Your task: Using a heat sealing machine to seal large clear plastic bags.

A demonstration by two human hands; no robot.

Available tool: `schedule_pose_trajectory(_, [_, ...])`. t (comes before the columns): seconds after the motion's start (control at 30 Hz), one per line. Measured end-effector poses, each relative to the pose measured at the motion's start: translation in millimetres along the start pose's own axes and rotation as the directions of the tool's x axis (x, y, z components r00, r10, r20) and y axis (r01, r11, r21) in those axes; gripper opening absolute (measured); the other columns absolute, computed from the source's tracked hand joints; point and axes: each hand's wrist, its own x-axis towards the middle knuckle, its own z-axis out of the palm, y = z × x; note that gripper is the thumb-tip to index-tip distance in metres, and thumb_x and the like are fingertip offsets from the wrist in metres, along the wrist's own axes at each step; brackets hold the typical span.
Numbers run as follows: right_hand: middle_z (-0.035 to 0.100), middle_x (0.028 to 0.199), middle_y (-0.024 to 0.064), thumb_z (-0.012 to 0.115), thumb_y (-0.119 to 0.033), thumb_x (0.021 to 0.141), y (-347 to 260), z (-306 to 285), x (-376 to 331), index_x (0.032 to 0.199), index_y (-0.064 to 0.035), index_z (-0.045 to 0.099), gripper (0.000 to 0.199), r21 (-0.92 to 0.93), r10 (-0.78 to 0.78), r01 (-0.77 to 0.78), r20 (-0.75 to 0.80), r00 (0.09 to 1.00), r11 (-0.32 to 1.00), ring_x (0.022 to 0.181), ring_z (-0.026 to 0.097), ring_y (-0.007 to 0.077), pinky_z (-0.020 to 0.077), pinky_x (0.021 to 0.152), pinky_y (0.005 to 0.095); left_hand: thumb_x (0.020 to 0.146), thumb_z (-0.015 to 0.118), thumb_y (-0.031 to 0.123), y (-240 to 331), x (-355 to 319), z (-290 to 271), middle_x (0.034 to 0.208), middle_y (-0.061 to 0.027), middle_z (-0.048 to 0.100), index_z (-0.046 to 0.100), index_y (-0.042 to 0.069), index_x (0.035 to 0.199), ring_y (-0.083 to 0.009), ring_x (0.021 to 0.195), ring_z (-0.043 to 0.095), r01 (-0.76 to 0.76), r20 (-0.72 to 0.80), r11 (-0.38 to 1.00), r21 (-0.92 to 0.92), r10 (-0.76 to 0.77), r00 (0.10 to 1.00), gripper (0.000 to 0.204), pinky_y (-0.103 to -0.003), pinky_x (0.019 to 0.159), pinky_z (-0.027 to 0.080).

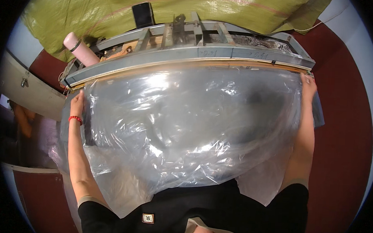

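A wide sheet of clear plastic film (195,112) is spread between my two arms, wrinkled and shiny, its near part hanging against my black shirt. My left hand (77,105), with a red bead bracelet (75,119) at the wrist, is closed on the film's left edge. At the far right corner, my right hand (308,87) pinches the opposite edge. The film's far edge lies along a long grey metal bar (189,53), with a thin brown strip beneath it. Whether the film runs under that bar, I cannot tell.
Behind the bar stands a metal frame (227,35) with crosspieces. A pink bottle (82,49) leans at its left end, and a dark phone-like slab (143,15) rests against the yellow-green tarp (107,13). A pale cabinet door (34,85) is at the left; red floor (339,135) at the right.
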Motion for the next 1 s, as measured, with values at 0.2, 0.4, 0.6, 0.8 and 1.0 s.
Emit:
schedule_pose_trajectory(0.2, [0.068,0.092,0.0086,0.065,-0.034,0.078,28,-130,-32,0.090,-0.0072,0.069,0.029,-0.227,0.337,-0.411,-0.302,0.892,0.883,0.086,0.063,0.0224,0.0477,0.078,0.0354,0.086,0.059,0.026,73,-95,61,0.060,0.0107,0.038,0.058,0.012,0.081,-0.0009,0.050,0.031,-0.171,0.221,0.924,-0.342,0.256,0.941,0.015,-0.019,0.044,0.022])
schedule_pose_trajectory(0.4, [0.062,0.110,0.0121,0.059,-0.025,0.085,-116,-80,-21,0.109,-0.0039,0.062,0.032,-0.243,-0.170,0.103,-0.275,0.946,0.964,0.101,0.058,0.0224,0.0432,0.088,0.0324,0.082,0.066,0.021,140,-159,83,0.061,0.0104,0.043,0.058,0.009,0.082,0.0003,0.050,0.031,-0.021,0.376,0.819,-0.574,0.286,0.882,0.015,-0.017,0.045,0.021])
schedule_pose_trajectory(0.6, [0.058,0.109,0.0068,0.068,-0.010,0.075,-336,61,-138,0.110,-0.0068,0.058,0.036,0.584,-0.617,0.314,0.439,0.653,0.748,0.104,0.053,0.0184,0.0403,0.091,0.0290,0.083,0.066,0.019,163,-185,74,0.061,0.0091,0.045,0.058,0.008,0.082,-0.0005,0.049,0.032,-0.075,0.387,0.826,-0.559,0.340,0.857,0.013,-0.017,0.045,0.023])
schedule_pose_trajectory(0.8, [0.063,0.080,0.0027,0.064,-0.007,0.080,-440,122,-229,0.097,-0.0013,0.061,0.018,0.851,-0.699,-0.149,0.503,0.508,0.504,0.076,0.059,0.0126,0.0465,0.068,0.0245,0.081,0.068,0.012,162,-191,61,0.064,0.0077,0.049,0.056,0.006,0.080,-0.0025,0.053,0.041,-0.484,0.215,0.758,-0.438,0.611,0.762,0.013,-0.017,0.048,0.032])
schedule_pose_trajectory(1.0, [0.059,0.071,0.0003,0.058,-0.015,0.088,-442,128,-254,0.101,-0.0065,0.062,0.016,0.536,-0.531,-0.761,0.792,0.302,0.366,0.059,0.051,0.0054,0.0387,0.052,0.0177,0.065,0.074,0.004,159,-196,71,0.065,-0.0067,0.052,0.051,0.005,0.071,-0.0192,0.055,0.052,-0.860,-0.083,0.399,0.318,0.915,0.394,0.024,-0.028,0.048,0.041])
